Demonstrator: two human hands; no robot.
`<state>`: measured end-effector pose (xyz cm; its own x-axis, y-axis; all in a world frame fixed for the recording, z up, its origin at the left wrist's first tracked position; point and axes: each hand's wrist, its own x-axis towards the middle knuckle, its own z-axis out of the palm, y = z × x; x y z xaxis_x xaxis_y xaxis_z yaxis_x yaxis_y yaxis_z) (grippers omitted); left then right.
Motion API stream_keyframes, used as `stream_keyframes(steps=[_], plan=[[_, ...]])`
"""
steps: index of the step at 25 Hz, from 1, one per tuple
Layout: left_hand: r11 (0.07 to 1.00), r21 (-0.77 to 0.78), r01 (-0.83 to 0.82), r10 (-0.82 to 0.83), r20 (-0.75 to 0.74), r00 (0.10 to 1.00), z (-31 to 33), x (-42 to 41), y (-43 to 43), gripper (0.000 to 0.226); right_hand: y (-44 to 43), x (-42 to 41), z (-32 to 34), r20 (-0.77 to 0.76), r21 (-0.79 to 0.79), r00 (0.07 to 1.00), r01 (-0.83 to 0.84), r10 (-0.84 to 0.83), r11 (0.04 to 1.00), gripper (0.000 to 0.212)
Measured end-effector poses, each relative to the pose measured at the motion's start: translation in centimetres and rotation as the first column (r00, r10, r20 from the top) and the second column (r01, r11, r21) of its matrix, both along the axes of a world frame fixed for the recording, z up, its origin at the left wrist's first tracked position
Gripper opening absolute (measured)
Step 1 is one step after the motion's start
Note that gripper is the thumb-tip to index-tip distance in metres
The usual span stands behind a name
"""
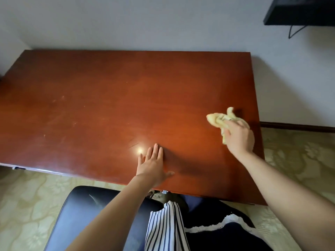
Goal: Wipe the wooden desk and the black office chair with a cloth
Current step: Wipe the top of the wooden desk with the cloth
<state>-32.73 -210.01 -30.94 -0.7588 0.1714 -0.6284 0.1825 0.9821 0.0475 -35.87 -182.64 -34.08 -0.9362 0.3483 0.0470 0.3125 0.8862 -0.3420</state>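
Note:
The reddish-brown wooden desk (101,98) fills most of the head view, with faint scratches and a light glare near its front. My left hand (153,164) lies flat on the desk near the front edge, fingers straight and spread. My right hand (238,137) presses down on a crumpled pale yellow cloth (220,118) near the desk's right edge, with fingers bent over it. The black office chair (85,205) stands below the desk's front edge at lower left, partly hidden by my left forearm.
A white wall runs behind the desk. A black object with a hanging cable (301,11) is mounted at the top right. Pale patterned flooring (299,156) lies right of and below the desk. Striped and dark clothing (166,227) shows at the bottom.

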Motion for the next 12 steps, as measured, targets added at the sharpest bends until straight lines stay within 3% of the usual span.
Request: stream_keyframes(steps=[2, 4, 8, 12], plan=[[1.0, 0.001, 0.01, -0.01, -0.005, 1.0, -0.1, 0.0, 0.2, 0.096, 1.4, -0.5, 0.1, -0.045, -0.048, 0.974, 0.219, -0.221, 0.975, 0.025], [1.0, -0.002, 0.022, -0.022, -0.012, 1.0, -0.2, 0.0, 0.2, 0.094, 1.3, -0.4, -0.1, -0.067, -0.065, 0.957, 0.279, -0.283, 0.958, 0.023], [0.999, -0.01, 0.042, -0.042, -0.016, 0.999, -0.2, -0.1, 0.0, 0.091, -1.3, 2.2, -0.3, -0.116, -0.063, 0.99, 0.076, -0.083, 0.995, 0.024], [1.0, 0.0, 0.028, -0.028, -0.01, 1.0, -0.3, -0.2, 0.2, 0.089, -4.3, 5.1, 0.1, -0.105, -0.143, 0.978, -0.196, 0.182, 0.97, 0.025]])
